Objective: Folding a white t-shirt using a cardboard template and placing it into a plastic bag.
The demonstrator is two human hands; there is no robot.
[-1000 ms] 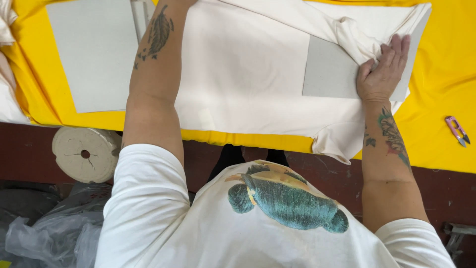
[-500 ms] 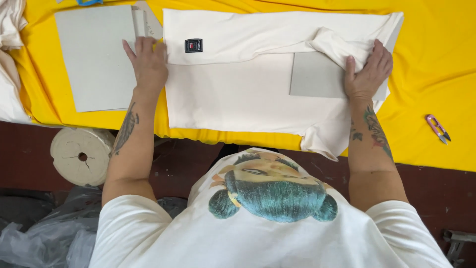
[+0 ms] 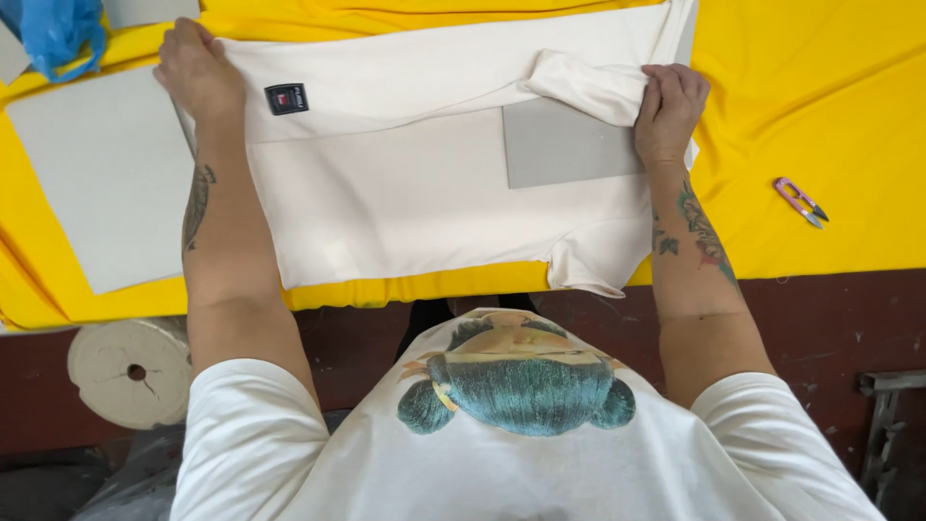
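Observation:
A cream garment [image 3: 415, 193] lies spread on a yellow-covered table [image 3: 830, 87], its far part folded toward me over a grey cardboard sheet [image 3: 564, 147]. A small dark label [image 3: 286, 98] shows on the folded part. My left hand [image 3: 198, 72] grips the fold's left edge. My right hand [image 3: 667, 111] pinches the bunched sleeve at the right, beside the cardboard. Both forearms carry tattoos.
A large grey cardboard sheet [image 3: 106, 174] lies left of the garment. A blue plastic bag [image 3: 58, 34] sits at the far left corner. Small pink thread snips [image 3: 799, 201] lie to the right. A pale round spool [image 3: 130, 371] stands below the table's near edge.
Both hands have drawn the garment's far edge toward me, making a fold over the cardboard. My left hand shifted left to the fold's edge and my right hand closed on the sleeve.

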